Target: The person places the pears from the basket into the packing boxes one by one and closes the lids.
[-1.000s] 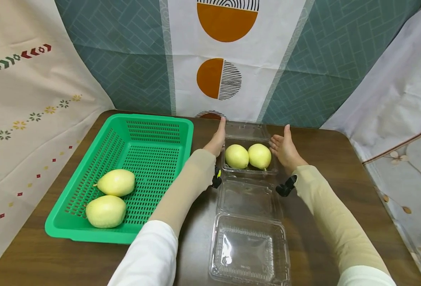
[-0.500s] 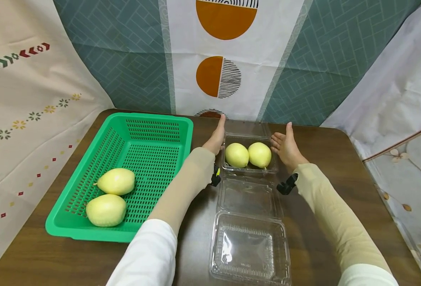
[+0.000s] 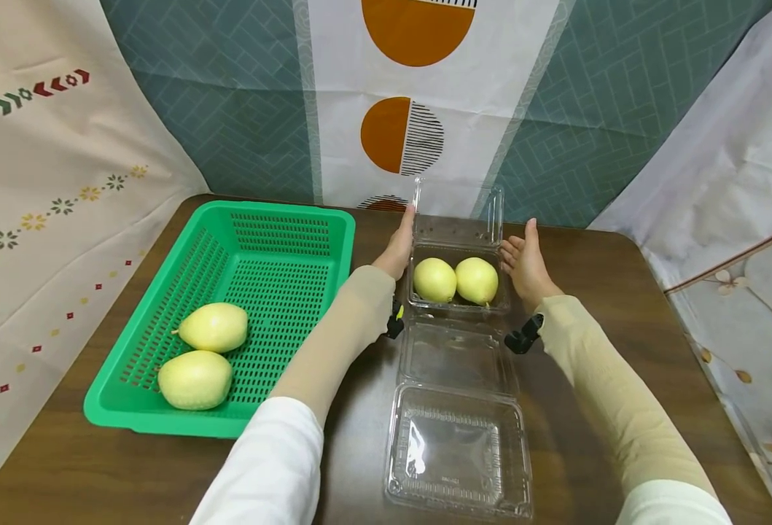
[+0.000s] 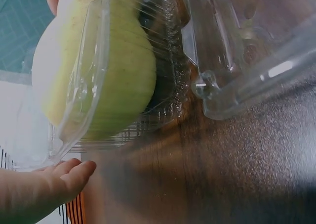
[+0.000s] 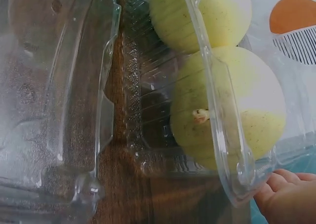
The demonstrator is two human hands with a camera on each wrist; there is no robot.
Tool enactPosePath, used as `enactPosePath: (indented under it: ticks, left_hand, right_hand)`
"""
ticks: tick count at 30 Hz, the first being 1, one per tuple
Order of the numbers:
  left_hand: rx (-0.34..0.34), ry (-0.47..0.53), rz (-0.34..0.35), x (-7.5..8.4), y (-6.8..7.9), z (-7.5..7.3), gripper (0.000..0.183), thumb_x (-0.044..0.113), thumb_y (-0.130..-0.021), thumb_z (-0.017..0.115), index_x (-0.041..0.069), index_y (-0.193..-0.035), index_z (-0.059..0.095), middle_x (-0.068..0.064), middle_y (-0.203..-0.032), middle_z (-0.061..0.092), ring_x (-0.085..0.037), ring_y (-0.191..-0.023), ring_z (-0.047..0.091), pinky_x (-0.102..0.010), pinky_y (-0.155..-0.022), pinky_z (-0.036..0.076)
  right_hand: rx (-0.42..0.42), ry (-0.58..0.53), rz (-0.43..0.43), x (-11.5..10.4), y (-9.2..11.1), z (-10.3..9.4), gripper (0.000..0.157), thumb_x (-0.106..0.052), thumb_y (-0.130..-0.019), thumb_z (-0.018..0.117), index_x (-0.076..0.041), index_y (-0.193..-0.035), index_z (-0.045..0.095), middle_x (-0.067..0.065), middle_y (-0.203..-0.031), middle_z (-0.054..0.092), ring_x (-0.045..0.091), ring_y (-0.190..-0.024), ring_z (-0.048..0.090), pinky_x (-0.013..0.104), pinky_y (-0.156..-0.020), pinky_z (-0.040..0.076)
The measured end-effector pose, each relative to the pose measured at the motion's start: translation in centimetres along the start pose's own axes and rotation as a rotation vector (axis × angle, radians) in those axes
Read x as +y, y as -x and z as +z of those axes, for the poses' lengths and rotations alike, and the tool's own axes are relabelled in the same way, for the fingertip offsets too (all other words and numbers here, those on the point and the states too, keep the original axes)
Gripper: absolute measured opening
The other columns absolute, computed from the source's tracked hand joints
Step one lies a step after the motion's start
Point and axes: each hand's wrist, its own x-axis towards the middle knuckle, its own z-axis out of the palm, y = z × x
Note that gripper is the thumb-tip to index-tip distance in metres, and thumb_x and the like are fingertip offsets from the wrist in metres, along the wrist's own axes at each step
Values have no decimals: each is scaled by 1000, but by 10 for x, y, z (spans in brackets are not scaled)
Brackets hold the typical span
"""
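Two pale yellow pears, one left (image 3: pixel 434 280) and one right (image 3: pixel 477 281), lie side by side in a clear plastic clamshell box (image 3: pixel 458 308) at the back of the table. Its hinged lid (image 3: pixel 459 211) stands raised behind them. My left hand (image 3: pixel 397 246) is at the left side of the box, fingers extended near the hinge. My right hand (image 3: pixel 525 264) mirrors it on the right, thumb up. In the left wrist view, the left fingers (image 4: pixel 74 177) lie by the box's edge. The right wrist view has the right hand (image 5: pixel 291 194) at the box's corner; contact is unclear.
On the left, a green plastic basket (image 3: pixel 162 426) holds two more pears (image 3: pixel 213 327). A second clear clamshell box (image 3: pixel 451 459) lies spread open in front, its other half (image 3: pixel 454 357) nearer the filled box. A patterned cloth (image 3: pixel 261 131) hangs behind the table.
The filled box's lid has swung up from lying back to standing roughly upright. Both hands have stayed beside the box with little movement. The head view has tilted slightly.
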Motion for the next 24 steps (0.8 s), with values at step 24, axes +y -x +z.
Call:
enactPosePath:
  ticks: [24]
  left_hand:
    - [-29, -35, 46, 7, -3, -3, 75, 66, -94, 18, 21, -154, 12, -10, -159, 14, -25, -146, 16, -49, -116, 19]
  right_hand:
    - [65, -16, -99, -2, 0, -1, 81, -63, -94, 7, -7, -152, -5, 12, -160, 2, 23, -148, 5, 38, -120, 6]
